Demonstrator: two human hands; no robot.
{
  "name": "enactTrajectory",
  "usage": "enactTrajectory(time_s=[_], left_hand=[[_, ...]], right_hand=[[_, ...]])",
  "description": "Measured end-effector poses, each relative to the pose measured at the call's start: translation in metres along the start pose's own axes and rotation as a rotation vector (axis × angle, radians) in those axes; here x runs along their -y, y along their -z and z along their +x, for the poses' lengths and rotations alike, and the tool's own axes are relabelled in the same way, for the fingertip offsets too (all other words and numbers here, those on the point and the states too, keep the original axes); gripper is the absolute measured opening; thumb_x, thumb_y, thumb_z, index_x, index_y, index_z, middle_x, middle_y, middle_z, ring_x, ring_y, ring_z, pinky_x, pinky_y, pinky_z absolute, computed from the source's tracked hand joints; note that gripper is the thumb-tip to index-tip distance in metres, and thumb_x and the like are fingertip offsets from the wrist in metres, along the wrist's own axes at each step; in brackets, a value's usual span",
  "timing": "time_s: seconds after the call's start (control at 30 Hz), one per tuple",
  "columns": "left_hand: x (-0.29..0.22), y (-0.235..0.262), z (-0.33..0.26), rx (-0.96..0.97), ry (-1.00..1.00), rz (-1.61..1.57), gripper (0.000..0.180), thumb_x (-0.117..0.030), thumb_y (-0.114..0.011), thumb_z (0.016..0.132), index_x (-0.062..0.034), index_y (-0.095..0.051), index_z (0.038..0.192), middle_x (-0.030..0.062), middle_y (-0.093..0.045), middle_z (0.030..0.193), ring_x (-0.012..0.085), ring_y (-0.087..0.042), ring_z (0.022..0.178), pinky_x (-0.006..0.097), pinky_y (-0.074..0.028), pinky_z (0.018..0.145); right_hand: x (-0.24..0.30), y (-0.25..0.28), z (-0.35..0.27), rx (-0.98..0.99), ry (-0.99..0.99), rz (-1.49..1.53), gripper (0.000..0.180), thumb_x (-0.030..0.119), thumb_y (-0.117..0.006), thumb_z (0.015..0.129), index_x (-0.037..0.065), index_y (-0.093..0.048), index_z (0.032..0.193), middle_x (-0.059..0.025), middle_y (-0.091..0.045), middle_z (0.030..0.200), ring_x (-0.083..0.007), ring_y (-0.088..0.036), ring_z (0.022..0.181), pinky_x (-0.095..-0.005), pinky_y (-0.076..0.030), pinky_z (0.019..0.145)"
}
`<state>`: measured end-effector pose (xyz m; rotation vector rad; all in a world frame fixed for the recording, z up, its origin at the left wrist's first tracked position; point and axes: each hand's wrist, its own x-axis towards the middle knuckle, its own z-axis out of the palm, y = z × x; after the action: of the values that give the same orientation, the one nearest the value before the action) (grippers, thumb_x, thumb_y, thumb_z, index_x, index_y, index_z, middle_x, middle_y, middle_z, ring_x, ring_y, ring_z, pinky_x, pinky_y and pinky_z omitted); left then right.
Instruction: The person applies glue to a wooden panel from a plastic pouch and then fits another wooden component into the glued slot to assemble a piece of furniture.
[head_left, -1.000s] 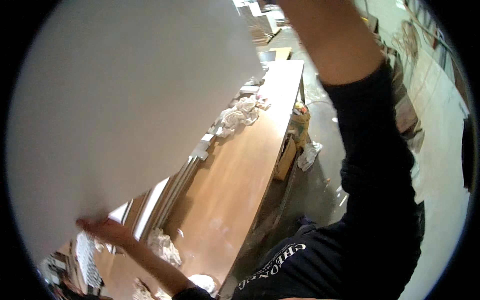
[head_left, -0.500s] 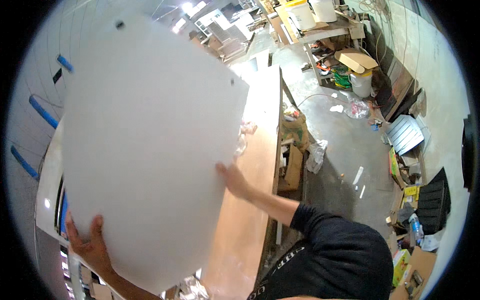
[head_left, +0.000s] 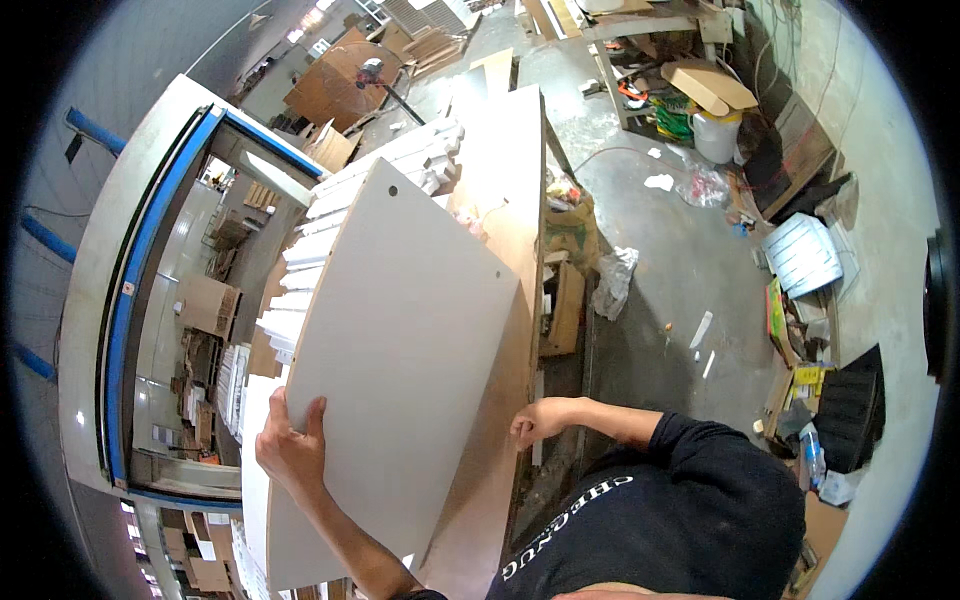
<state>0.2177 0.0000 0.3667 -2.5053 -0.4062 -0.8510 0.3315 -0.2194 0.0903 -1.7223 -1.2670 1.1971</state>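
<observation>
Head cam: L hand (head_left: 290, 445) grips edge of white panel (head_left: 400, 330) tilted over bench (head_left: 488, 480), R hand (head_left: 540, 422) curled, off panel (can't tell if empty); prob. positioning step, next needs two-handed support.

The person wore a black top (head_left: 690, 510) of matte cloth, which filled the lower right of the frame and creased softly near the shoulder. White capital lettering (head_left: 570, 525) ran slantwise across its front, toward the bottom centre. The right sleeve (head_left: 685, 440) ended close to the elbow in a plain dark edge; of the left sleeve (head_left: 425, 595), only a black sliver showed at the lower rim. Both forearms were bare below the cloth.
</observation>
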Motion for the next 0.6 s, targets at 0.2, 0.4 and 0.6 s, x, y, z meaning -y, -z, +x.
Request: enactTrajectory(time_s=[0.2, 0.4, 0.6], left_hand=[[0.000, 0.003, 0.012, -0.022, 0.006, 0.042, 0.046, -0.053, -0.062, 0.076, -0.0120, -0.058, 0.097, 0.0047, -0.063, 0.071, 0.0190, -0.060, 0.058, 0.033, -0.043, 0.053], [0.024, -0.021, -0.031, -0.225, 0.055, 0.020, 0.050, -0.056, -0.057, 0.079, -0.0093, -0.058, 0.098, 0.0059, -0.057, 0.076, 0.0205, -0.054, 0.067, 0.037, -0.041, 0.064], [-0.027, -0.030, -0.053, -0.062, 0.289, -0.003, 0.075, -0.055, -0.052, 0.080, -0.0228, -0.023, 0.141, 0.0158, -0.013, 0.146, 0.0340, -0.010, 0.136, 0.063, -0.003, 0.104]], right_hand=[[-0.023, 0.046, -0.001, -0.147, 0.086, 0.012, 0.046, 0.033, -0.057, 0.084, 0.004, -0.051, 0.120, -0.0060, -0.064, 0.104, -0.0190, -0.061, 0.095, -0.0315, -0.045, 0.087], [0.070, 0.140, 0.020, -0.876, 0.412, -0.251, 0.045, 0.028, -0.058, 0.078, 0.003, -0.052, 0.114, -0.0162, -0.055, 0.109, -0.0276, -0.052, 0.104, -0.0393, -0.042, 0.088], [0.101, 0.374, 0.113, -1.038, 0.846, -0.108, 0.065, 0.054, -0.040, 0.085, 0.008, -0.041, 0.131, -0.0125, -0.040, 0.133, -0.0248, -0.033, 0.125, -0.0430, -0.022, 0.105]])
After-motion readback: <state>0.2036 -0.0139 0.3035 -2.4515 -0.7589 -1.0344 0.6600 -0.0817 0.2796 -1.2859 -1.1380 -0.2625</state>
